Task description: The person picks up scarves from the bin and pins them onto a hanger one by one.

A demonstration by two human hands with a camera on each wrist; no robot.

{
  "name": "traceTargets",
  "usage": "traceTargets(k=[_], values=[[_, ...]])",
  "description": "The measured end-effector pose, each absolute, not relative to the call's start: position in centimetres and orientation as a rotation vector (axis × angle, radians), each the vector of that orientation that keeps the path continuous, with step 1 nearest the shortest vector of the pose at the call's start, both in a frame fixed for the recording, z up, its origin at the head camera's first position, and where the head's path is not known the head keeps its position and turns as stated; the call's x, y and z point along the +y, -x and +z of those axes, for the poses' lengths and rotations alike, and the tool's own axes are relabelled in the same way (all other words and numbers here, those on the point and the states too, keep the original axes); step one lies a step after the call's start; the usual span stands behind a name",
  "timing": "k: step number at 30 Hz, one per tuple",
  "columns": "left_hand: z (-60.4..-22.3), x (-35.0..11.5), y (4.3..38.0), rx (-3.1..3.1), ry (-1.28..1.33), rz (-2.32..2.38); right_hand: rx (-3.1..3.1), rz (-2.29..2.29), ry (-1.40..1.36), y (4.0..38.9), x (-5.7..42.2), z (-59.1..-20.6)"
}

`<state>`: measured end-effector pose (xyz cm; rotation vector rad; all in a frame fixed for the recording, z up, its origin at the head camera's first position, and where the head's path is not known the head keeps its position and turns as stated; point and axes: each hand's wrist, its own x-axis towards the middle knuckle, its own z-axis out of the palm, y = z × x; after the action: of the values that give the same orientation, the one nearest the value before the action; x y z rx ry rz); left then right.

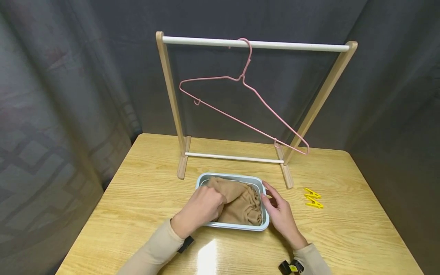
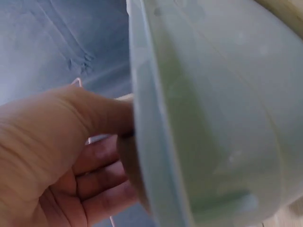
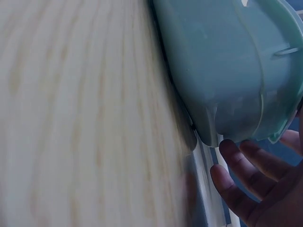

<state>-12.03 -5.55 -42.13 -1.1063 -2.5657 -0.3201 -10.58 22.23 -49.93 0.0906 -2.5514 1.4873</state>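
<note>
A pale blue plastic basin point(image 1: 237, 227) stands on the table, with a crumpled brown garment point(image 1: 237, 212) lying in it. My left hand point(image 1: 203, 204) reaches over the basin's left side and grips a raised fold of the garment. In the left wrist view, a bit of brown cloth point(image 2: 130, 163) shows between thumb and fingers, beside the basin wall point(image 2: 227, 104). At the right end, my right hand point(image 1: 280, 212) touches the rim with thumb and forefinger. The right wrist view shows its other fingers point(image 3: 255, 165) loosely extended by the basin's outer wall point(image 3: 218, 71).
Behind the basin stands a wooden rack point(image 1: 169, 84) with a white top bar point(image 1: 292, 45). A pink hanger point(image 1: 233, 121) hangs from that bar, tilted down to the right. Two yellow clothes pegs point(image 1: 313, 204) lie to the right. Grey curtains point(image 1: 68, 95) surround the table point(image 1: 137, 214).
</note>
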Motion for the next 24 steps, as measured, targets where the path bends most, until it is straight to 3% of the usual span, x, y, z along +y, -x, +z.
traceTargets(k=[14,24], values=[[-41.8,-6.1,11.8,-2.818,1.086,-0.446,-2.540,1.495,-0.082,10.6,22.2,-50.2],[-39.7,-9.2,12.2,-2.930,0.770,-0.510,-2.548,1.492,-0.088,10.6,22.2,-50.0]])
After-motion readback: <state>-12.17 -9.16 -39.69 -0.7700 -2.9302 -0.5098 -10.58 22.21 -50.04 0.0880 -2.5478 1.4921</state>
